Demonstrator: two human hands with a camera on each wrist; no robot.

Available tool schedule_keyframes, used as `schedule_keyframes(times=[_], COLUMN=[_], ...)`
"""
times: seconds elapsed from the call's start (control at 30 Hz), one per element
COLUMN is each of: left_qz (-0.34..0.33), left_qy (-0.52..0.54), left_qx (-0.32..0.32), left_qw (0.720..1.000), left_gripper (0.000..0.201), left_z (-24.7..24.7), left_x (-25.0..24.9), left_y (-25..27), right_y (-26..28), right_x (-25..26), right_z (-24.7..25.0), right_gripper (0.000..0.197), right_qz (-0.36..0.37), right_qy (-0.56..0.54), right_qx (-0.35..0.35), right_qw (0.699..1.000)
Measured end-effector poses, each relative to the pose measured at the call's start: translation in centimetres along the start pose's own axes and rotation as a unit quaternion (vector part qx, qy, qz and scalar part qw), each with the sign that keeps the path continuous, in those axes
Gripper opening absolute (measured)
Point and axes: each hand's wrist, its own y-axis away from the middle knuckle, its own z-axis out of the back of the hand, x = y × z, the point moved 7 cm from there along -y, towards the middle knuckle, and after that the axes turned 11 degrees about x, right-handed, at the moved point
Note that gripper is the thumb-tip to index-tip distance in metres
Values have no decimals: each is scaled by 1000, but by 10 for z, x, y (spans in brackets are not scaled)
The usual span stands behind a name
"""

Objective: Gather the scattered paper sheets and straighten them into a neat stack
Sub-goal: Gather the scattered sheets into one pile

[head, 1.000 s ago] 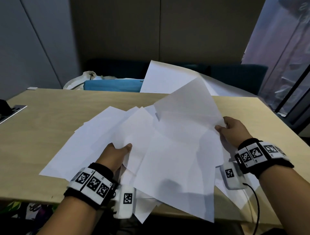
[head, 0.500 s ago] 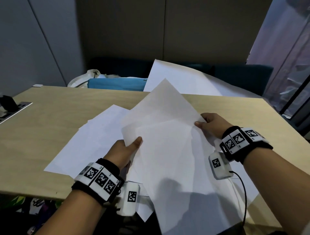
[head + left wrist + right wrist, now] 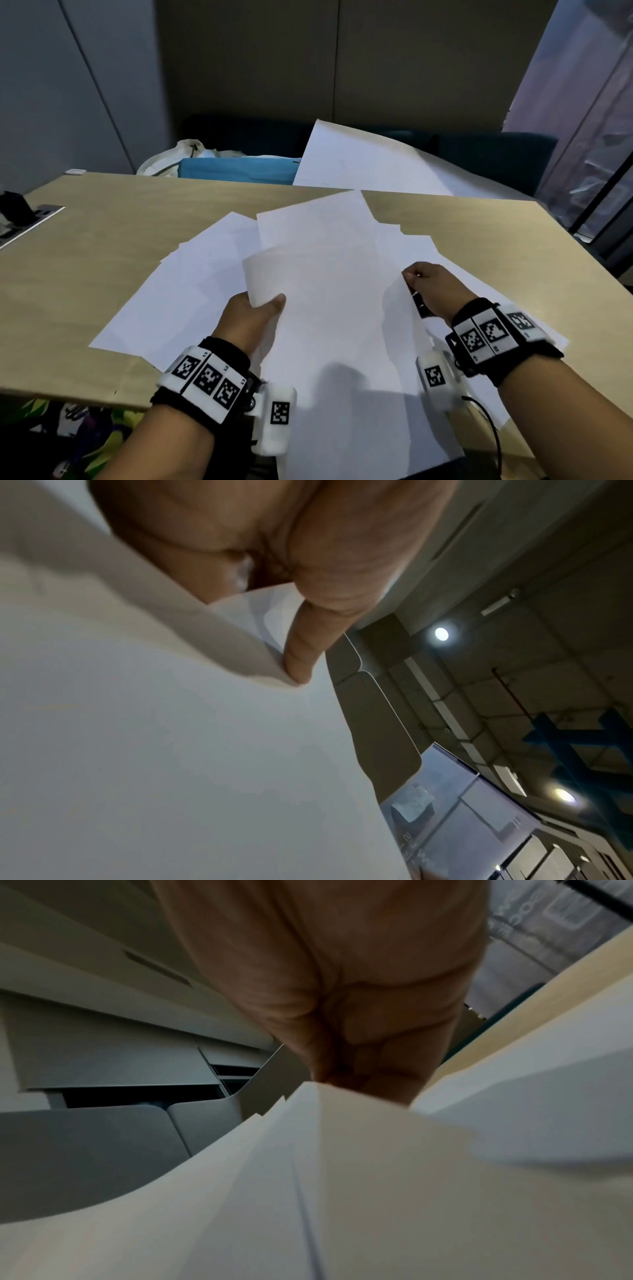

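Observation:
Several white paper sheets (image 3: 329,308) are held loosely fanned above the wooden table (image 3: 102,233). My left hand (image 3: 253,315) pinches their left edge, thumb on top; in the left wrist view the thumb (image 3: 304,653) presses the sheets (image 3: 171,750). My right hand (image 3: 431,287) grips the right edge of the sheets, and the right wrist view shows the fingers (image 3: 359,1047) curled on the paper's edge (image 3: 342,1177). More loose sheets (image 3: 178,294) lie flat on the table to the left and others (image 3: 479,301) under my right wrist.
A large white sheet (image 3: 359,161) leans behind the table's far edge beside a blue bag (image 3: 236,169) and a white cloth bag (image 3: 181,150). A power socket panel (image 3: 24,219) sits at the table's left edge. Dark seating lines the back wall.
My right hand has swung the lifted sheets leftward and down over those held in my left hand, and both hands have come closer together. The sheets now overlap more.

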Motion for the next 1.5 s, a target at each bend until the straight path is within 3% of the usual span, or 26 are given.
schedule_keyframes(times=[0.13, 0.17, 0.23, 0.3, 0.4, 0.53, 0.6, 0.73, 0.83, 0.9, 1.0, 1.2, 1.37, 1.5], left_qz=[10, 14, 25, 33, 31, 66, 65, 48, 39, 43, 37, 36, 52, 68], left_qy=[-9, -2, 12, 19, 22, -23, -25, -75, -110, -119, -151, -169, -172, -176], left_qx=[-14, -20, -35, -40, -22, -4, 6, 86, 90, 77, 69, 71, 66, 67], left_qw=[1000, 1000, 999, 998, 999, 998, 998, 992, 989, 989, 985, 982, 982, 980], left_gripper=[17, 19, 22, 22, 17, 53, 67, 58, 65, 60, 34, 29, 38, 36], left_z=[0, 0, 0, 0, -1, -1, -2, -14, -14, -9, -3, -6, -7, -7], left_x=[3, 5, 7, 9, 6, 10, 13, 17, 20, 18, 16, 14, 18, 17], left_y=[-2, -1, 0, 1, 2, 2, 3, 7, 4, 2, 2, 5, 4, 5], right_y=[25, 31, 42, 48, 49, 41, 28, 6, 3, -3, -8, -48, -48, -45], right_x=[-5, -5, -5, -7, -7, -3, -6, -14, -13, -9, -2, -54, -49, -42], right_z=[-22, -26, -35, -40, -33, -13, -11, -21, -12, 19, 77, 120, 110, 107], right_gripper=[44, 42, 19, 23, 21, 21, 26, 32, 47, 53, 73, 112, 74, 67], right_qz=[5, 8, 15, 11, 0, -23, -49, -74, -101, -106, -153, -238, -223, -223], right_qy=[-24, -22, -28, -4, 63, 52, 134, 224, 129, 97, 291, 385, 355, 355], right_qx=[27, 31, 66, 99, 63, -5, -6, 28, 51, 8, -58, -1, 9, -13], right_qw=[999, 999, 997, 995, 996, 998, 990, 971, 985, 990, 943, 891, 908, 908])
